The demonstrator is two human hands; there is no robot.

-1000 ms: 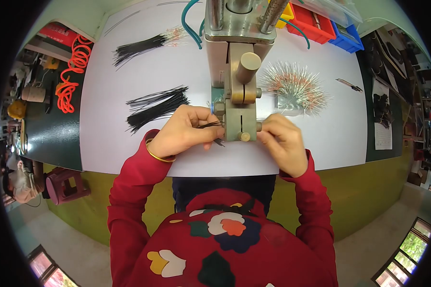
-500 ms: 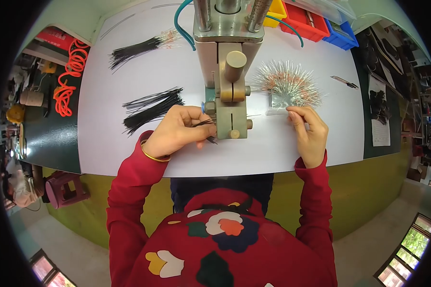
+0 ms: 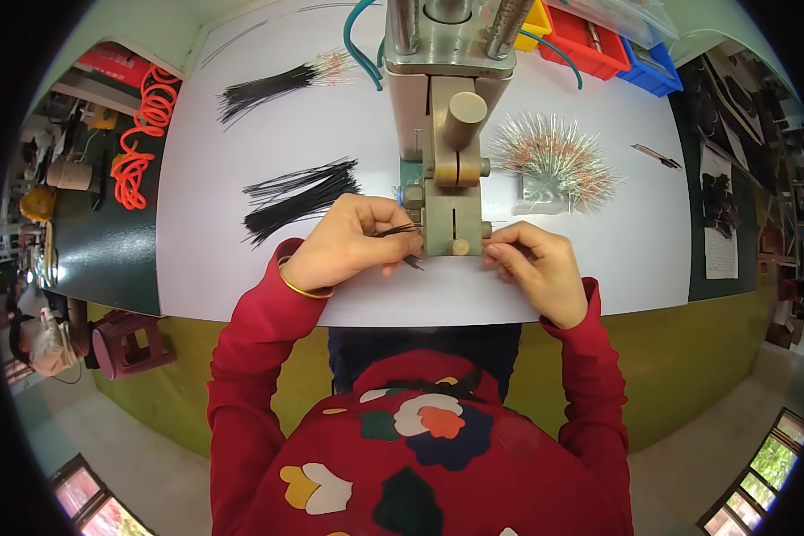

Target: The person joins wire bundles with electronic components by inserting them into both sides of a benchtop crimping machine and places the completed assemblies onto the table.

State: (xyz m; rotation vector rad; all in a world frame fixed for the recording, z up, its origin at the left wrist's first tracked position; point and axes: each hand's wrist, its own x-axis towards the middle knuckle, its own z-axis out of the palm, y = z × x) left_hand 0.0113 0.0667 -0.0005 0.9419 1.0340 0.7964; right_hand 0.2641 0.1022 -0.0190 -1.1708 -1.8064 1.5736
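My left hand [image 3: 357,239] is closed around a few thin black wires [image 3: 413,263], just left of a metal bench press [image 3: 453,214]. Their ends point toward the press head, where the tips are hidden. On the press's right side, my right hand [image 3: 538,272] pinches thumb and forefinger close to the head; whatever is between them is too small to make out. Behind that hand, a fan of silvery leads with small orange parts [image 3: 558,156] stands in a small grey block [image 3: 540,195]. A loose bundle of black wires [image 3: 302,204] lies left of my left hand.
Farther back lies a second black wire bundle [image 3: 268,89] with orange-and-silver ends. Red [image 3: 585,45] and blue [image 3: 649,71] bins stand at the back right, near a utility knife [image 3: 657,156]. A coiled orange hose [image 3: 138,143] hangs at left; a stool [image 3: 132,344] stands below.
My right hand has moved left from the fan of leads to the press head. My left hand stays beside the press with the black wires. The whole view has shifted slightly.
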